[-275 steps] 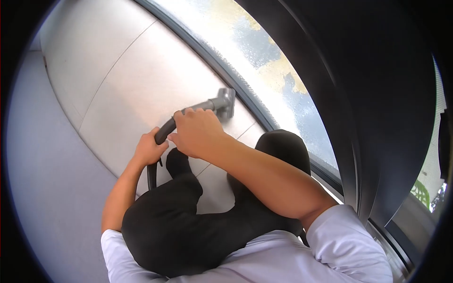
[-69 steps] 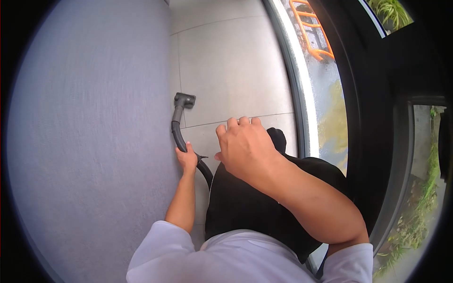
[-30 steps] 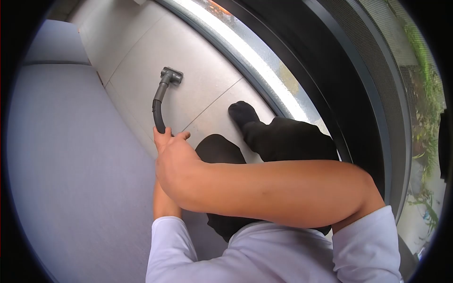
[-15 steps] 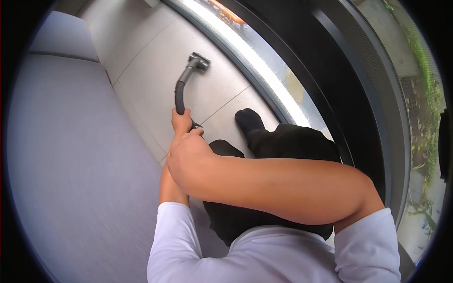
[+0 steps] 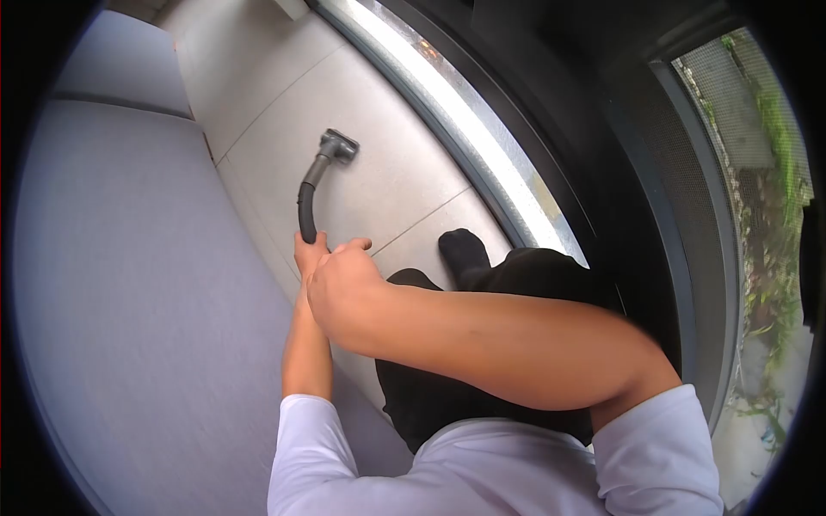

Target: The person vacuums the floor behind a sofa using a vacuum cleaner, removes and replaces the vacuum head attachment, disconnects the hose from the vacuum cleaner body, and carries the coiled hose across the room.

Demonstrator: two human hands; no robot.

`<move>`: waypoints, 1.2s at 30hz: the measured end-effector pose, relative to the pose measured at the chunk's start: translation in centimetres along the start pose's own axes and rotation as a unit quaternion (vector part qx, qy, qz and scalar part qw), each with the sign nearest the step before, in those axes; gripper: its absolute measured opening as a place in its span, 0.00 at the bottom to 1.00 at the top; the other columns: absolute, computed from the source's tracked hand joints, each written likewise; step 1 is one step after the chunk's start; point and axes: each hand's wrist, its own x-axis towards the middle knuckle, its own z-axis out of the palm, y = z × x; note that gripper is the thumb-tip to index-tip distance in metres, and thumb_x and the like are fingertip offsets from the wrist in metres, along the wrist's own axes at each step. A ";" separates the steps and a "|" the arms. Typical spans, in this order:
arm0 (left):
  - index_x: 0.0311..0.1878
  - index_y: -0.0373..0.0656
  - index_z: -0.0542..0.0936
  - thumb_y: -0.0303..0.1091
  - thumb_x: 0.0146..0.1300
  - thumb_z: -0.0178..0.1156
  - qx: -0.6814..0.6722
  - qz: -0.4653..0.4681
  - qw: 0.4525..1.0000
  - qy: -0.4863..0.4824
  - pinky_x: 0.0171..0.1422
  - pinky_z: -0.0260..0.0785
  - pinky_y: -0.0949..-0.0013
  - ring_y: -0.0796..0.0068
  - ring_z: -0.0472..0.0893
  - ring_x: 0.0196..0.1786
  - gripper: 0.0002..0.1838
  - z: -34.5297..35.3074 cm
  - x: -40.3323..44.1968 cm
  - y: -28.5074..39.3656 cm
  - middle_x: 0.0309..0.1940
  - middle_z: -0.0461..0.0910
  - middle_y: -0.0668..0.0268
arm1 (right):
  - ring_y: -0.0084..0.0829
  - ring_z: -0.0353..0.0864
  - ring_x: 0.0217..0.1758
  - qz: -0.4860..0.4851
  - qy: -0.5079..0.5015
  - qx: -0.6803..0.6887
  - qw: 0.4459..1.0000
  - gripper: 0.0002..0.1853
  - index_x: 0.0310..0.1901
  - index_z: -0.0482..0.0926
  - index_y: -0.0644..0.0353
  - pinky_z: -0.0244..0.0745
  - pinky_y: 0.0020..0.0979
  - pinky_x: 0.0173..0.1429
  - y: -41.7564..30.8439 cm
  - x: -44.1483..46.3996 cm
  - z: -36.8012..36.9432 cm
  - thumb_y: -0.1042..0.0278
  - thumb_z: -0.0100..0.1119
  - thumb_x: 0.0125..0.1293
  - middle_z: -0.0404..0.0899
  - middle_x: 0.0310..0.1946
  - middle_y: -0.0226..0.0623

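My left hand (image 5: 311, 249) is closed around the dark curved handle of a vacuum hose (image 5: 306, 211). The grey floor nozzle (image 5: 340, 147) at its far end is on the pale tiled floor (image 5: 387, 155), slightly blurred. My right hand (image 5: 346, 279) lies across the left wrist, its fingers bent and partly hidden. What it grips there cannot be made out. The rest of the hose is hidden behind my hands.
A blue-grey upholstered surface (image 5: 155, 275) fills the left side. Along the right run a metal door track (image 5: 447, 142) and a dark frame (image 5: 551, 129). My socked foot (image 5: 465, 251) and bent legs are below the nozzle. Plants (image 5: 774, 172) show behind mesh at the far right.
Since half a second ago, the nozzle and handle have come back towards me and a little left. Earlier, my right hand was on the handle, then raised off it; now it crosses my left wrist.
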 end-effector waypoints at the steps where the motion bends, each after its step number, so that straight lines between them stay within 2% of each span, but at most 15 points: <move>1: 0.50 0.35 0.74 0.36 0.65 0.62 -0.008 -0.018 0.998 0.063 0.44 0.76 0.55 0.56 0.83 0.37 0.16 1.2 5.2 -1.6 0.37 0.83 0.53 | 0.45 0.79 0.63 0.002 -0.003 -0.005 1.000 0.43 0.66 0.76 0.66 0.71 0.52 0.68 0.0 0.5 -0.4 0.52 0.80 0.52 0.80 0.60 0.48; 5: 0.54 0.34 0.75 0.39 0.61 0.64 0.003 0.032 0.993 0.112 0.49 0.76 0.50 0.46 0.86 0.41 0.23 3.5 11.3 1.9 0.43 0.85 0.46 | 0.45 0.79 0.64 0.028 0.026 -0.021 0.999 0.44 0.67 0.75 0.65 0.71 0.53 0.69 0.9 2.7 -1.2 0.51 0.81 0.51 0.80 0.60 0.47; 7: 0.56 0.36 0.75 0.39 0.61 0.63 0.098 0.089 0.991 -0.031 0.51 0.76 0.50 0.46 0.85 0.44 0.23 3.1 8.5 6.5 0.44 0.85 0.46 | 0.45 0.78 0.64 0.032 0.048 -0.048 0.997 0.44 0.67 0.75 0.65 0.71 0.53 0.69 1.5 4.4 -1.0 0.51 0.81 0.51 0.79 0.61 0.46; 9: 0.56 0.41 0.76 0.41 0.64 0.61 0.139 0.049 0.982 -0.116 0.55 0.74 0.51 0.50 0.85 0.46 0.21 3.3 5.9 8.0 0.43 0.85 0.49 | 0.45 0.78 0.65 0.081 0.061 -0.041 0.994 0.46 0.67 0.74 0.66 0.71 0.53 0.69 2.3 6.3 -0.9 0.50 0.82 0.50 0.79 0.61 0.47; 12: 0.53 0.48 0.80 0.45 0.62 0.65 0.213 0.070 0.967 -0.118 0.56 0.74 0.56 0.59 0.86 0.46 0.19 -0.2 -2.8 12.7 0.43 0.87 0.57 | 0.46 0.78 0.65 0.115 0.081 -0.014 0.990 0.44 0.67 0.73 0.67 0.71 0.53 0.68 3.4 8.7 -0.9 0.51 0.79 0.53 0.79 0.61 0.49; 15: 0.55 0.50 0.80 0.49 0.63 0.65 0.331 0.195 0.923 -0.019 0.63 0.72 0.57 0.60 0.86 0.52 0.20 0.2 -3.6 13.3 0.46 0.87 0.59 | 0.47 0.79 0.64 0.114 0.085 -0.005 0.990 0.40 0.67 0.73 0.67 0.71 0.53 0.68 3.9 10.4 -1.1 0.52 0.75 0.58 0.79 0.60 0.49; 18: 0.57 0.49 0.79 0.48 0.64 0.64 0.257 0.027 0.961 -0.095 0.61 0.74 0.55 0.56 0.86 0.52 0.22 4.6 4.2 12.3 0.47 0.87 0.56 | 0.47 0.80 0.63 0.093 0.071 -0.026 0.993 0.35 0.66 0.74 0.67 0.70 0.54 0.68 5.1 12.4 -2.1 0.53 0.70 0.63 0.80 0.58 0.49; 20: 0.54 0.44 0.77 0.46 0.66 0.60 0.078 0.066 0.995 0.002 0.55 0.76 0.49 0.50 0.86 0.46 0.20 7.7 10.9 11.5 0.43 0.87 0.53 | 0.46 0.81 0.60 0.123 0.110 -0.048 0.985 0.30 0.63 0.76 0.66 0.70 0.53 0.67 6.1 13.7 -1.5 0.54 0.66 0.66 0.81 0.54 0.48; 21: 0.54 0.44 0.77 0.46 0.66 0.60 0.100 0.032 0.994 -0.007 0.55 0.76 0.49 0.50 0.86 0.46 0.20 9.5 12.9 12.2 0.43 0.87 0.53 | 0.45 0.82 0.57 0.117 0.136 -0.021 0.984 0.25 0.59 0.78 0.66 0.71 0.52 0.65 9.1 13.3 -0.9 0.55 0.62 0.69 0.82 0.51 0.46; 25: 0.58 0.41 0.74 0.45 0.63 0.62 0.092 0.066 0.993 0.031 0.55 0.77 0.50 0.46 0.86 0.48 0.24 10.7 22.8 17.1 0.43 0.86 0.48 | 0.43 0.83 0.50 0.103 0.199 0.024 0.974 0.21 0.52 0.80 0.65 0.72 0.49 0.59 13.3 14.5 -2.4 0.54 0.60 0.71 0.82 0.43 0.44; 27: 0.59 0.40 0.73 0.44 0.65 0.60 0.098 0.077 0.991 0.048 0.56 0.78 0.50 0.45 0.86 0.48 0.24 10.6 26.4 20.0 0.43 0.86 0.47 | 0.43 0.82 0.43 0.139 0.322 0.075 0.933 0.19 0.46 0.80 0.65 0.71 0.46 0.53 14.7 15.7 -2.2 0.54 0.60 0.70 0.82 0.37 0.45; 31: 0.60 0.40 0.72 0.44 0.65 0.60 0.120 0.014 0.992 0.032 0.58 0.78 0.49 0.45 0.86 0.49 0.25 10.4 30.3 22.1 0.44 0.86 0.47 | 0.42 0.83 0.49 0.139 0.218 0.166 0.952 0.17 0.50 0.80 0.63 0.71 0.45 0.57 18.7 16.0 -4.8 0.57 0.54 0.73 0.83 0.43 0.44; 33: 0.60 0.40 0.72 0.44 0.65 0.60 0.130 0.016 0.991 0.030 0.58 0.77 0.49 0.45 0.86 0.49 0.25 11.3 32.4 23.5 0.45 0.86 0.47 | 0.44 0.81 0.36 0.154 0.343 0.163 0.912 0.16 0.39 0.79 0.63 0.72 0.43 0.47 21.2 17.6 -4.3 0.55 0.61 0.69 0.81 0.31 0.45; 34: 0.60 0.39 0.72 0.45 0.65 0.60 0.130 0.005 0.990 0.046 0.58 0.77 0.48 0.45 0.86 0.50 0.25 10.6 32.4 22.6 0.45 0.86 0.47 | 0.44 0.81 0.36 0.150 0.342 0.171 0.912 0.16 0.39 0.79 0.63 0.72 0.43 0.47 21.7 18.1 -4.0 0.55 0.61 0.69 0.81 0.31 0.45; 36: 0.60 0.39 0.72 0.46 0.65 0.60 0.068 -0.010 0.992 0.108 0.59 0.77 0.48 0.43 0.85 0.51 0.26 7.2 26.1 12.6 0.46 0.86 0.46 | 0.43 0.81 0.35 0.149 0.343 0.119 0.920 0.16 0.39 0.79 0.62 0.72 0.42 0.45 14.1 17.6 1.5 0.55 0.62 0.69 0.81 0.31 0.44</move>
